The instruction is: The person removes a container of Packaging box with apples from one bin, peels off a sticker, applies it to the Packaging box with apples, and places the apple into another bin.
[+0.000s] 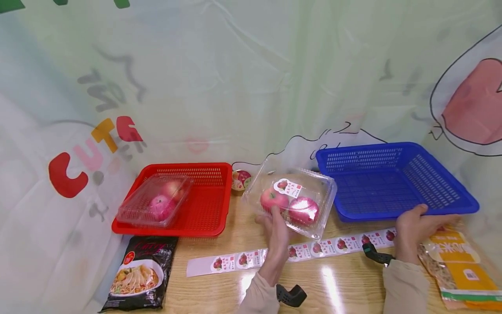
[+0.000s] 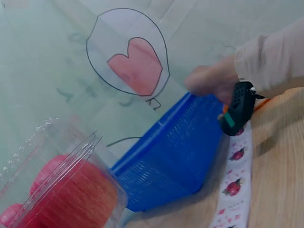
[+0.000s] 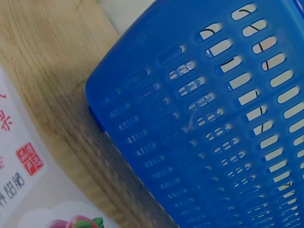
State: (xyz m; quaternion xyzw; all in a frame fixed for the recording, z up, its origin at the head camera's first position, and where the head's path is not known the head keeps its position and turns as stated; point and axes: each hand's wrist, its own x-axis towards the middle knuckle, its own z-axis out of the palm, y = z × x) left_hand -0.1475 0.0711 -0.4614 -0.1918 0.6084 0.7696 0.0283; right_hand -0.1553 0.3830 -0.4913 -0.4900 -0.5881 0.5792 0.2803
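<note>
Apple box (image 1: 294,197) (labelled), gripped by left hand (image 1: 276,232)

So the whole backdrop is a pale green-and-white sheet (image 1: 251,87), kinda wrinkly, hanging right behind the surface (image 1: 209,296). Chunky red, pink and orange letters (image 1: 105,134) run up the left, and there's a pink heart (image 1: 475,107) inside a black-outlined balloon (image 1: 449,83) on the right. Surface is light wood grain, pretty glossy, with bright streaks of light (image 1: 331,285) bouncing off it.
</note>
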